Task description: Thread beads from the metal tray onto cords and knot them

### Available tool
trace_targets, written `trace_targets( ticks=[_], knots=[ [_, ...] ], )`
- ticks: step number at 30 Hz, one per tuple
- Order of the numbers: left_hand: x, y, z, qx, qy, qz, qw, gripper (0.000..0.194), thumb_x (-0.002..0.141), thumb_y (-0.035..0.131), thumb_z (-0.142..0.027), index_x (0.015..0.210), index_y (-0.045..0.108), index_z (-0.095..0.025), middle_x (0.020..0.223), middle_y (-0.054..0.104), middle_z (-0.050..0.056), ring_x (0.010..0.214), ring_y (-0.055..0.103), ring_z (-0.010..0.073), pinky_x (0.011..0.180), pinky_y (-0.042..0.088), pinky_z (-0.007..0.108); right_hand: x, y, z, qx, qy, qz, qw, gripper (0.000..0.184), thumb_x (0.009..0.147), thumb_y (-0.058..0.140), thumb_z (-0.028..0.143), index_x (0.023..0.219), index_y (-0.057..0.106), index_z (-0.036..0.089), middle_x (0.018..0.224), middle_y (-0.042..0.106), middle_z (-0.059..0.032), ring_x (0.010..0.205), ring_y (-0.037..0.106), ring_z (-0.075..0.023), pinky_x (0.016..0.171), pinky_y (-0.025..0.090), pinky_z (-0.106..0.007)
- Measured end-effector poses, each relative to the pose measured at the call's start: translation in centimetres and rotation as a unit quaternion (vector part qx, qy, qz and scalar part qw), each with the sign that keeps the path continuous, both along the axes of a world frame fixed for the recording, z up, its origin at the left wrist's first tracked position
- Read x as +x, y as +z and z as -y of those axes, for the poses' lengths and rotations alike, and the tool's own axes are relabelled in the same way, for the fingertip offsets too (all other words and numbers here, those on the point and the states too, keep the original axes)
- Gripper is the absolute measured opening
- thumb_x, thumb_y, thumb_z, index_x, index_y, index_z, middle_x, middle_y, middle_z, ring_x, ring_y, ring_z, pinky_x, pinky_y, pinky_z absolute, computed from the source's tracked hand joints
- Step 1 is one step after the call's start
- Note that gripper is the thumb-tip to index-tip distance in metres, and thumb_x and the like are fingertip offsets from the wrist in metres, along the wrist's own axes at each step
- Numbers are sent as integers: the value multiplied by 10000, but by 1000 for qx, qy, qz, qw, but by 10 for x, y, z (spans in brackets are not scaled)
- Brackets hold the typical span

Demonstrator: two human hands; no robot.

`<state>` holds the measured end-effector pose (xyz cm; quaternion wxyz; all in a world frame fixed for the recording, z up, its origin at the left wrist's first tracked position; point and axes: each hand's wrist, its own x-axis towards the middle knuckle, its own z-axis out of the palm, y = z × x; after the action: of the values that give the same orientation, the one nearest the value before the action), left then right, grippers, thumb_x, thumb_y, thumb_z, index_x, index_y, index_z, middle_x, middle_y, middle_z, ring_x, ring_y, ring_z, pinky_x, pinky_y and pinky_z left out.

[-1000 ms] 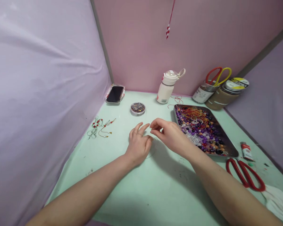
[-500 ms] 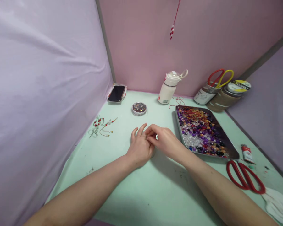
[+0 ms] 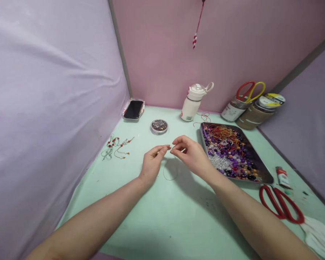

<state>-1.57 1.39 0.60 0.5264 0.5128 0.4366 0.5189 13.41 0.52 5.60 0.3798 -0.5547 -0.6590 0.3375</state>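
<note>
In the head view, the bare left hand [image 3: 151, 164] and bare right hand [image 3: 192, 155] pinch a thin, dark looped cord [image 3: 170, 179] between them — fingertips nearly meeting. It hangs above the pale green tabletop [image 3: 141, 216] — left of the bead-filled metal tray [image 3: 264, 173].

Tray [image 3: 264, 172] smooth metal, beads [image 3: 239, 159] glossy; phone screen [image 3: 133, 109] glossy, left wall covering [image 3: 54, 79] matt, creased, clothlike

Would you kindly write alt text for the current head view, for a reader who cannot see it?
Two bare hands, left hand and right hand, pinch a thin looped cord above a pale green table. A tray of beads and threads sits to the right, near red-handled scissors.
</note>
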Motion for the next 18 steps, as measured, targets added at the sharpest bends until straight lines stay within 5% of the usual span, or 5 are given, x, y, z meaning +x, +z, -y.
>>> trace_targets(
  ticks=[6, 18],
  knots=[
    [3, -5, -2, -44, 16, 48, 998, 208, 744, 699, -369, 835, 748, -189, 930, 731, 72, 937, 631, 213, 921, 428, 364, 1, -11, -4, -20, 8, 4, 1000, 154, 777, 592, 217, 921, 540, 208, 755, 720, -4, 677, 645, -147, 678, 463, -287],
    [-1, -5, -6, -43, -80, 26, 995, 167, 729, 702, -344, 776, 760, -195, 903, 689, 59, 886, 592, 194, 859, 425, 326, 7, -9, -5, -21, 1, 49, 999, 235, 742, 616, 255, 898, 441, 237, 704, 713, 20, 600, 627, -150, 615, 445, -270]
  ],
)
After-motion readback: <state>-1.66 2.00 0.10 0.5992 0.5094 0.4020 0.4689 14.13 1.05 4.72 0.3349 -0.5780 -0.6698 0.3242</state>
